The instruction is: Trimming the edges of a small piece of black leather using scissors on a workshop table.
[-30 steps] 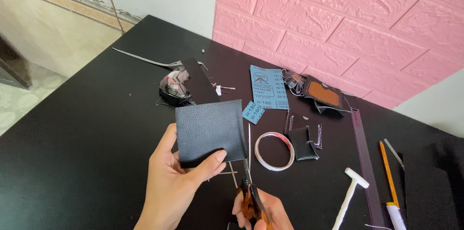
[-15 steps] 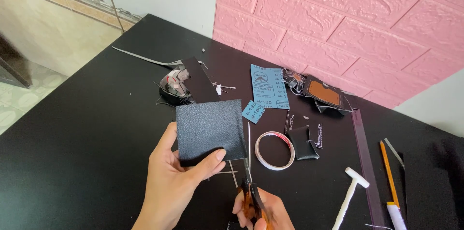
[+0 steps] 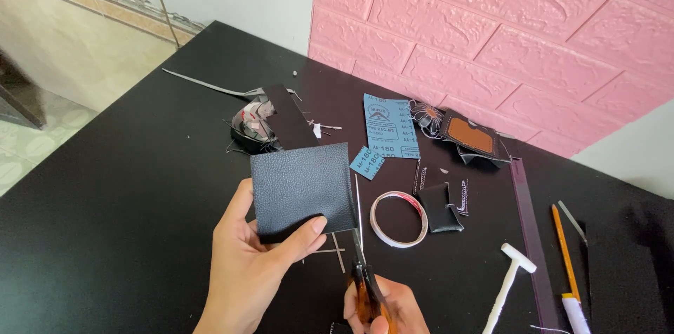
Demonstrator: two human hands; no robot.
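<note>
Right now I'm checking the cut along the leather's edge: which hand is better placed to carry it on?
Probably the right hand: it grips the scissors, whose blades run up the right edge of the leather piece. The left hand is busy pinching that piece.

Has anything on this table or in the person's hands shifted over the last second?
Almost nothing. The left hand still pinches the dark square leather piece, and the right hand still holds the amber-handled scissors, blades along the leather's right edge. Any cutting advance is too small to tell. The white tape ring, blue sandpaper sheet and white T-shaped tool lie where they were.
</note>
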